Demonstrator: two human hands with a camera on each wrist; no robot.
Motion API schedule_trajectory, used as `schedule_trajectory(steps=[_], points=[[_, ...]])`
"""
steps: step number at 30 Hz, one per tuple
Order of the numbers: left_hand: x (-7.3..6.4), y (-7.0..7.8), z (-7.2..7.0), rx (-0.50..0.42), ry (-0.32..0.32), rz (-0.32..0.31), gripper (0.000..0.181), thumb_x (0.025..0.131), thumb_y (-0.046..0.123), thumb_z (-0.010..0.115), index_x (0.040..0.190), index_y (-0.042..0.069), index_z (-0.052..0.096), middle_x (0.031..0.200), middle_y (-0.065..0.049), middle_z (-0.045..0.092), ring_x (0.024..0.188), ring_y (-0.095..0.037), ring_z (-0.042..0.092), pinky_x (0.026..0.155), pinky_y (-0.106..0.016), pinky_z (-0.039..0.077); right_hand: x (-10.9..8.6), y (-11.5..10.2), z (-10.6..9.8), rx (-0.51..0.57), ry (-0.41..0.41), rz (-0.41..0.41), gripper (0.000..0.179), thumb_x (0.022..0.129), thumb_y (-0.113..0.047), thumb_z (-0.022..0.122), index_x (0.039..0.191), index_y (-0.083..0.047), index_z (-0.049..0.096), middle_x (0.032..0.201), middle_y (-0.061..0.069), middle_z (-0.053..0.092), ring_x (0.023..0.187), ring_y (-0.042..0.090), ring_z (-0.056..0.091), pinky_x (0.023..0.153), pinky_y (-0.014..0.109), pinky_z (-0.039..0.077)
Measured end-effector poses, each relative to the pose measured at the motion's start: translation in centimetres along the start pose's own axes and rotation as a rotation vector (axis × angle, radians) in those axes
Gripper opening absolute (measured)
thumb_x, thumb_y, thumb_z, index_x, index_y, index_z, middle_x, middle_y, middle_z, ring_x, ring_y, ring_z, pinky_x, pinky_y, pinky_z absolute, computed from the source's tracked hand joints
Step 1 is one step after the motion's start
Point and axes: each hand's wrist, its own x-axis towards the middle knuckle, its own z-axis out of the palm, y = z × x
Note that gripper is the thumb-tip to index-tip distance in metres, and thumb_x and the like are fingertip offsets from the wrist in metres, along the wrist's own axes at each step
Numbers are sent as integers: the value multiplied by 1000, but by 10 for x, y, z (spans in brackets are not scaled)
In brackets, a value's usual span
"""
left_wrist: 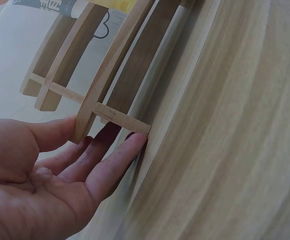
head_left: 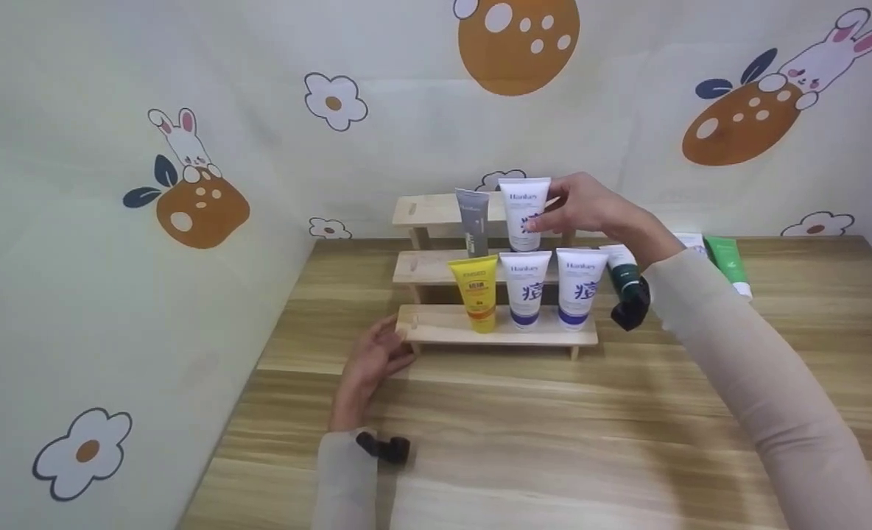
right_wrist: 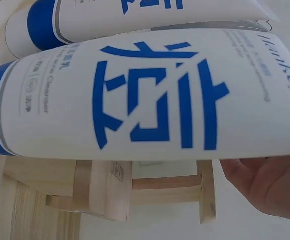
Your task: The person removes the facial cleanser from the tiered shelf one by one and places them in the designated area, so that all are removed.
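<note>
My right hand [head_left: 585, 206] pinches a white Hankey cleanser tube [head_left: 521, 202] near the middle tier of a three-tier wooden rack [head_left: 436, 322]. Beside that tube, a grey tube [head_left: 473, 221] stands on the same tier. The lowest tier carries a yellow tube [head_left: 476, 294] and two white cleanser tubes [head_left: 528, 291] with blue caps, all upright on their caps. At the rack's lower left end is my left hand [head_left: 373, 361]. Seen from the left wrist, its thumb touches the shelf board [left_wrist: 87, 112] and its fingers reach under to the leg. One front tube [right_wrist: 155, 95] mostly hides the right hand in the right wrist view.
To the right of the rack, behind the right forearm, lie a dark green and white tube [head_left: 622, 269] and a green tube [head_left: 729, 265], with another white one between them. A patterned cloth wall [head_left: 377, 169] rises behind the wooden table [head_left: 495, 442].
</note>
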Motion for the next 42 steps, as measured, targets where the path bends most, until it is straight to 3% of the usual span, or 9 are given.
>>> schedule_trajectory(steps=[5, 12, 16, 28, 34, 42], points=[[2, 0, 2, -3, -6, -1, 49, 104, 9, 50, 151, 0, 38, 140, -31, 54, 116, -34, 65, 95, -42, 60, -2, 6, -3, -21, -20, -10, 56, 82, -36, 83, 130, -15, 64, 131, 10, 64, 118, 29, 61, 102, 50, 51], [3, -1, 5, -21, -33, 17, 49, 104, 7, 50, 151, -1, 37, 145, -30, 50, 114, -32, 66, 92, -40, 61, -4, 13, -5, -33, -29, -65, 43, 90, -24, 76, 129, -11, 64, 128, 14, 65, 115, 32, 61, 91, 40, 51], [3, 0, 7, -18, -35, 15, 49, 104, 7, 49, 151, -1, 38, 144, -30, 51, 116, -33, 65, 92, -40, 61, -7, 19, -7, -2, -16, -91, 40, 94, -20, 72, 131, -11, 62, 129, 15, 64, 117, 33, 60, 96, 45, 51], [3, 1, 6, -4, 1, -30, 45, 105, 9, 48, 150, 4, 42, 143, -26, 54, 115, -31, 65, 96, -41, 59, -42, 46, -40, 130, 105, -69, 64, 99, -32, 63, 154, -14, 37, 152, 12, 46, 141, 35, 43, 117, 58, 39], [2, 2, 2, -16, -6, -35, 46, 106, 10, 46, 151, 6, 39, 146, -25, 51, 122, -35, 61, 100, -43, 57, -61, 65, -60, 148, 175, -31, 70, 97, -45, 61, 156, -20, 32, 157, 10, 41, 145, 36, 40, 118, 59, 37], [2, -1, 0, -24, -2, -18, 47, 105, 7, 47, 151, 2, 39, 141, -31, 53, 110, -29, 66, 90, -38, 61, -80, 101, -82, 229, 209, 30, 75, 95, -50, 60, 157, -25, 26, 159, 10, 35, 143, 37, 39, 115, 58, 40]])
